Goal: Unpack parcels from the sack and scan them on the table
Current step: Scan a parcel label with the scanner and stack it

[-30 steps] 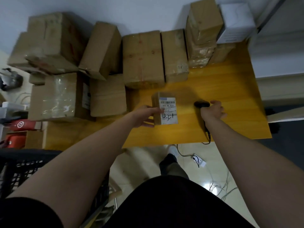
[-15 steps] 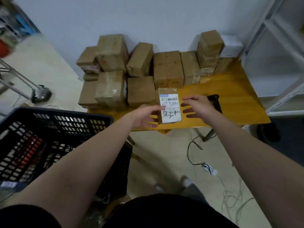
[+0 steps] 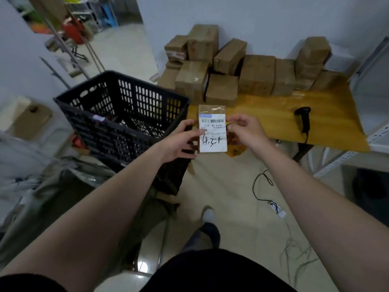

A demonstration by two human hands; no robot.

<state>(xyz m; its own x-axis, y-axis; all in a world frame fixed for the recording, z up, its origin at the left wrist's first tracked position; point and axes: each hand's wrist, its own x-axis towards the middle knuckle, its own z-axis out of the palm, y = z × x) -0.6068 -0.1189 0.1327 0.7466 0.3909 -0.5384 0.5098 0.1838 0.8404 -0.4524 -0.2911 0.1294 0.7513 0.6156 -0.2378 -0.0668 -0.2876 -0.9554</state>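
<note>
I hold a small brown parcel point(image 3: 212, 128) upright in front of me, its white label with a barcode and handwritten "4-3-1" facing me. My left hand point(image 3: 181, 140) grips its left edge. My right hand point(image 3: 246, 131) pinches its right edge. The parcel hangs in the air near the front left corner of the yellow table point(image 3: 273, 114). The black handheld scanner point(image 3: 303, 118) lies on the table to the right, with no hand on it. Several brown parcels point(image 3: 221, 89) are stacked along the back of the table.
A black plastic crate point(image 3: 117, 116) stands left of the table. Grey sacks point(image 3: 42, 186) lie on the floor at lower left. A cable and power strip point(image 3: 275, 208) trail on the floor. A white metal shelf point(image 3: 370, 98) borders the table's right.
The right hand let go of the scanner, left it on the table, and came to the parcel's right edge. The parcel was lifted off the table and my view pulled back and left.
</note>
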